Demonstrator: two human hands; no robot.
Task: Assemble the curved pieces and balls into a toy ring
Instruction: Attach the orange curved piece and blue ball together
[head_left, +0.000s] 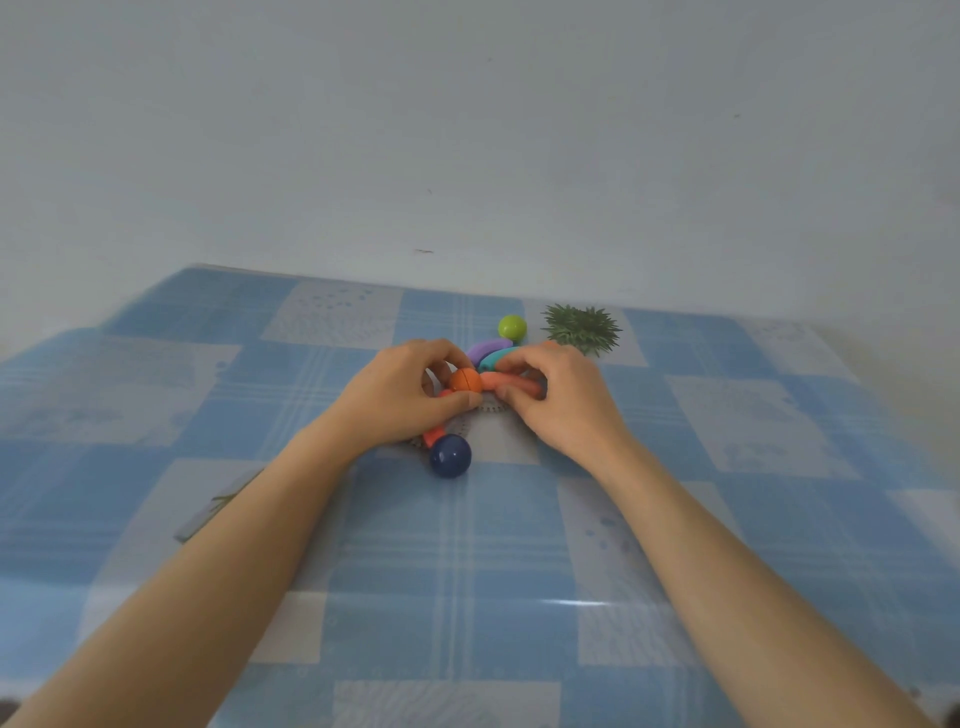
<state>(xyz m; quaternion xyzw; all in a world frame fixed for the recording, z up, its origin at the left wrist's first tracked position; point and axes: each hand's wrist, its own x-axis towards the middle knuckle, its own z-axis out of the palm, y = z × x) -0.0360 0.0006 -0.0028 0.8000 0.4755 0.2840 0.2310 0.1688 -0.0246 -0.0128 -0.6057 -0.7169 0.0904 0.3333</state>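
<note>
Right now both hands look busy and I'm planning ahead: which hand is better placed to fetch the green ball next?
Right, probably. The green ball lies just beyond the right hand, near the spiky green toy. The left hand pinches the orange ball and sits farther away.

Home setting: blue checked tablecloth, plain wall, toys.

An orange ball sits between two red-orange curved pieces: one goes right from it, the other goes down-left to a dark blue ball. Behind them lie a purple piece and a teal piece, side by side. A green ball rests apart, farther back.
</note>
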